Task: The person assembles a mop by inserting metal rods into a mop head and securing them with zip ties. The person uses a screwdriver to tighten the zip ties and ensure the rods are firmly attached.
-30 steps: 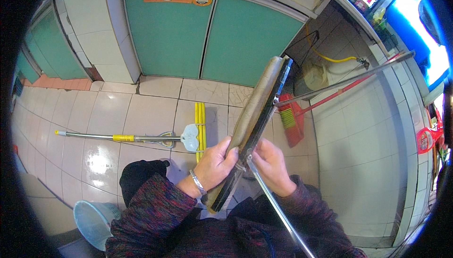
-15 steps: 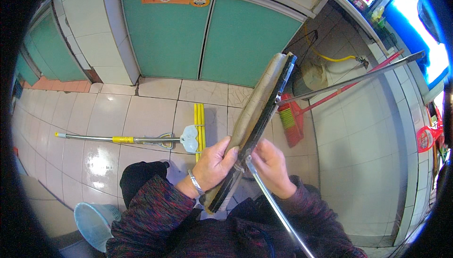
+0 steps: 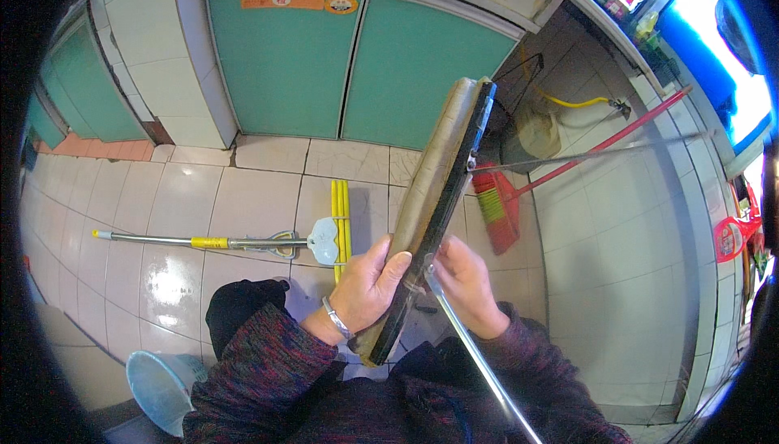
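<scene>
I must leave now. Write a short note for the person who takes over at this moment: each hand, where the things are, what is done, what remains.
Left hand: grips the long sponge mop head, held up in front of the body.
Right hand: behind the head, at the joint with its metal handle.
On the floor: a second mop with yellow sponge; a red broom leans at the wall.
Done: head lifted for handling.
Left: cannot tell; the joint is hidden.

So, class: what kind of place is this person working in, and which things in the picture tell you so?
Probably a tiled utility or cleaning corner. White floor tiles run up to green cabinet doors, a yellow-headed mop lies on the floor, and a red broom leans nearby.
</scene>
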Demonstrator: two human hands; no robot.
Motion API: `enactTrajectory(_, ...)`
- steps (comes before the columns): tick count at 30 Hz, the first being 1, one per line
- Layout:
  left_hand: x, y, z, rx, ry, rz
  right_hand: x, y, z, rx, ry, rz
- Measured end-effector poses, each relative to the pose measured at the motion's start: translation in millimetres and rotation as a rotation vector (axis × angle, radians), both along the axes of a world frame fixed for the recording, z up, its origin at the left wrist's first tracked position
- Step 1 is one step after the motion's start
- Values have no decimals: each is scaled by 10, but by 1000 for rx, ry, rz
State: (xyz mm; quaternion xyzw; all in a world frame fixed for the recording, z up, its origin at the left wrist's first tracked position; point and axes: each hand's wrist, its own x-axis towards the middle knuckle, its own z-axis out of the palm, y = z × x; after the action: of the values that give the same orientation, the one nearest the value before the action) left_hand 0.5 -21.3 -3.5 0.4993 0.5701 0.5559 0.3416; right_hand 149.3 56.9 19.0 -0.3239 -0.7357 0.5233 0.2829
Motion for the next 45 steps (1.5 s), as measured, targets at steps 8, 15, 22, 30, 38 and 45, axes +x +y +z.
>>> enactTrajectory(8,-7,-2,27,14,-109,-5,-29,-28,87,50,-39,19)
enactTrajectory(15,-14,20,18,23,-215,-58,-8,-23,147,18,-51,64)
enactTrajectory(22,-45,19,-12,-8,-152,-41,50,21,224,-40,-65,108)
enactTrajectory(30,-3,11,-21,-30,-77,-39,57,-15,-20,56,-79,-44)
enactTrajectory(38,38,20,-35,16,-202,-12,92,45,174,314,-362,-50)
enactTrajectory(45,12,3,55,-9,-192,-29,67,-8,210,323,-370,13)
